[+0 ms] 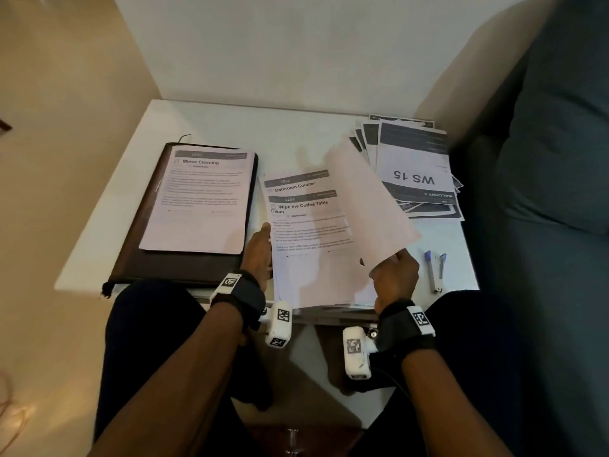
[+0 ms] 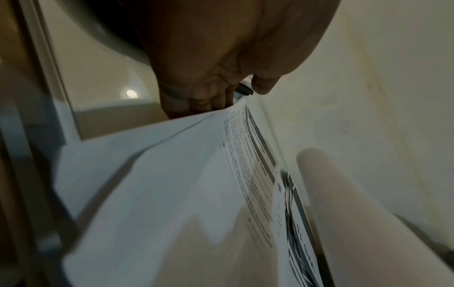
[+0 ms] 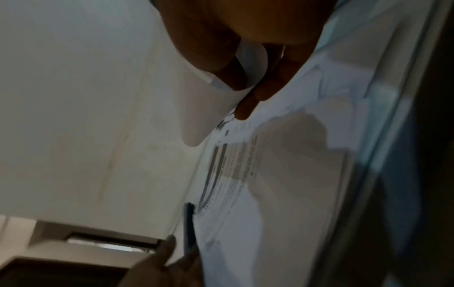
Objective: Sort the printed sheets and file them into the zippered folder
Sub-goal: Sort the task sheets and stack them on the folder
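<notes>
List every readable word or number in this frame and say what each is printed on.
"Mirror Cleaning": sheet on the folder.
"Bathroom Counter", with a number above it that is too blurred to trust: lower sheet of the middle stack.
"Wipe the Coffee Table Clean": top sheet of that stack.
"WS 15", upside down: top sheet of the right pile.
Body text, header numbers and wrist-tag codes: too small or blurred.

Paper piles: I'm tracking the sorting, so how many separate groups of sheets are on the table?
3. One on the dark folder headed Mirror Cleaning, the middle stack at the left hand, and a fanned pile far right. The right hand lifts one sheet.
</notes>
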Tool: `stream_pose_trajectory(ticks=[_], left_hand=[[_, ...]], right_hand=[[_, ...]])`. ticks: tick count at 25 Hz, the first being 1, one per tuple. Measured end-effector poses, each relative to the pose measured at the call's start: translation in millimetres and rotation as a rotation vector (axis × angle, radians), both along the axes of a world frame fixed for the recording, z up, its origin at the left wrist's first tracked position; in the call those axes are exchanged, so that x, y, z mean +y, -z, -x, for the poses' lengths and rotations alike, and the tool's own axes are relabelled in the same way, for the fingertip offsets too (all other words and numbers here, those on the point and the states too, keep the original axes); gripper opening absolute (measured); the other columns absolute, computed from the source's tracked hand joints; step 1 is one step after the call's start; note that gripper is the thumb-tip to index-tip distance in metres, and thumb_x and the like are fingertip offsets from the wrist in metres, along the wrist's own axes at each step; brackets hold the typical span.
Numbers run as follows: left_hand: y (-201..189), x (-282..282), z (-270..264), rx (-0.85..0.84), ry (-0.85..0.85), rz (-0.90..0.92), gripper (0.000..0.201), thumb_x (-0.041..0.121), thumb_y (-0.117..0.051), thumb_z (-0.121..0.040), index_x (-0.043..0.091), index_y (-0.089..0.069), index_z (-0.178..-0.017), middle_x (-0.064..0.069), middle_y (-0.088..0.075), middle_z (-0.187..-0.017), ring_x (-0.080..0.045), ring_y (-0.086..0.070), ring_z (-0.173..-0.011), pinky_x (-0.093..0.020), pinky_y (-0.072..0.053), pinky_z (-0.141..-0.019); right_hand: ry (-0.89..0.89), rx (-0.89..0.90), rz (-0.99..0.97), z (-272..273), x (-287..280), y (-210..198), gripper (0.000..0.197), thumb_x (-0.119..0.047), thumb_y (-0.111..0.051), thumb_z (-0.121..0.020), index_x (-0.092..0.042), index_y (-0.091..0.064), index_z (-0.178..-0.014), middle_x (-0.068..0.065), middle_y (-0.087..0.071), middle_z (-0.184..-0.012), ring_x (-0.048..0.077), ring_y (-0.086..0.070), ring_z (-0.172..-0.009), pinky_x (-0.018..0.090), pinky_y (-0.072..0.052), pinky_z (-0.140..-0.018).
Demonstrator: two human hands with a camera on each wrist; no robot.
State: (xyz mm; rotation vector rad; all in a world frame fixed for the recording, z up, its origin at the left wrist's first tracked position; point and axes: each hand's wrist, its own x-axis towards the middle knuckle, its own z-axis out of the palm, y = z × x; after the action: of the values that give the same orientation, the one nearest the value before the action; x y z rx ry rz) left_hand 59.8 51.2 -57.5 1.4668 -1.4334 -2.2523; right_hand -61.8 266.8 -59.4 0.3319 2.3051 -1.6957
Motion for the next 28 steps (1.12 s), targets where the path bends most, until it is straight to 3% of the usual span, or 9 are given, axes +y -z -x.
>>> stream_pose_trajectory(ticks=[3,6,10,13,16,18,21,25,28], left_hand=[[-12.7,4.6,0.3,0.021,-0.004,-0.001,0.050,0.067,-0.032,-0.105,0.032,-0.066,-0.113,0.002,-0.073,-0.111,-0.018,-0.067,-0.101,-0.040,-0.047,-0.089],[-24.1,7.2,6.4,0.015,0.056,0.040,0.048,0.068,-0.031,-0.104,0.036,-0.066,-0.103,0.012,-0.073,-0.094,-0.010,-0.067,-0.090,-0.030,-0.047,-0.071],[-14.1,0.7,12.2,-0.027,0.081,0.119,0.057,0.076,-0.041,-0.097,0.030,-0.069,-0.117,0.004,-0.076,-0.108,-0.026,-0.068,-0.107,-0.039,-0.049,-0.086],[-9.5,-3.3,16.8,0.005,0.105,0.127,0.067,0.084,-0.036,-0.093,0.033,-0.068,-0.122,0.006,-0.073,-0.111,-0.020,-0.068,-0.102,-0.037,-0.049,-0.087],[6.6,-9.5,19.7,-0.060,0.103,0.148,0.098,0.098,-0.059,-0.064,0.031,-0.060,-0.135,0.004,-0.069,-0.131,-0.024,-0.068,-0.112,-0.051,-0.053,-0.097],[34.2,-17.0,21.6,-0.143,0.103,0.258,0.082,0.068,-0.078,-0.066,0.022,-0.057,-0.131,-0.001,-0.069,-0.130,-0.027,-0.068,-0.110,-0.055,-0.057,-0.095],[32.6,-15.8,24.4,-0.181,0.144,0.398,0.039,0.021,-0.068,-0.085,0.011,-0.060,-0.123,-0.007,-0.070,-0.123,-0.030,-0.069,-0.103,-0.044,-0.059,-0.089],[20.9,-10.2,19.4,-0.056,0.119,0.457,0.020,0.010,-0.061,-0.100,0.010,-0.063,-0.119,-0.006,-0.072,-0.122,-0.026,-0.070,-0.104,-0.039,-0.059,-0.088],[-15.4,-1.3,8.4,0.224,0.081,0.516,0.020,0.007,-0.058,-0.103,0.017,-0.061,-0.120,0.000,-0.071,-0.123,-0.016,-0.070,-0.111,-0.029,-0.060,-0.089]], right_hand=[[-0.182,0.205,-0.244,-19.6,-1.2,3.6,0.014,-0.009,-0.057,-0.089,-0.013,-0.069,-0.096,0.010,-0.075,-0.093,0.032,-0.067,-0.091,0.032,-0.052,-0.075],[-0.319,0.363,-0.381,-31.0,-1.6,12.6,0.021,-0.011,-0.054,-0.100,-0.014,-0.066,-0.117,0.013,-0.073,-0.111,0.032,-0.067,-0.102,0.036,-0.053,-0.087],[-0.320,0.289,-0.365,-39.2,-5.4,21.8,0.022,-0.015,-0.055,-0.102,-0.018,-0.066,-0.120,0.009,-0.073,-0.114,0.030,-0.068,-0.104,0.040,-0.057,-0.091],[-0.342,0.264,-0.381,-41.5,-5.3,22.9,0.022,-0.018,-0.054,-0.102,-0.018,-0.064,-0.122,0.009,-0.072,-0.116,0.030,-0.068,-0.104,0.045,-0.059,-0.091],[-0.327,0.253,-0.376,-41.8,-5.6,23.8,0.026,-0.021,-0.055,-0.101,-0.017,-0.061,-0.125,0.011,-0.071,-0.119,0.032,-0.068,-0.106,0.048,-0.059,-0.092],[-0.313,0.219,-0.390,-41.4,-5.0,25.5,0.031,-0.022,-0.056,-0.098,-0.018,-0.059,-0.129,0.012,-0.071,-0.120,0.034,-0.067,-0.107,0.049,-0.058,-0.093],[-0.307,0.081,-0.396,-39.0,-3.3,23.7,0.043,-0.023,-0.058,-0.091,-0.022,-0.052,-0.133,0.009,-0.068,-0.122,0.030,-0.065,-0.108,0.045,-0.057,-0.094],[-0.320,0.112,-0.385,-29.0,-5.4,17.4,0.055,-0.025,-0.065,-0.086,-0.018,-0.048,-0.138,0.004,-0.054,-0.132,0.025,-0.054,-0.122,0.040,-0.049,-0.100],[-0.258,0.091,-0.052,2.0,-14.3,-2.3,0.073,-0.022,-0.073,-0.083,-0.018,-0.039,-0.147,0.004,-0.048,-0.141,0.022,-0.049,-0.128,0.042,-0.044,-0.108]])
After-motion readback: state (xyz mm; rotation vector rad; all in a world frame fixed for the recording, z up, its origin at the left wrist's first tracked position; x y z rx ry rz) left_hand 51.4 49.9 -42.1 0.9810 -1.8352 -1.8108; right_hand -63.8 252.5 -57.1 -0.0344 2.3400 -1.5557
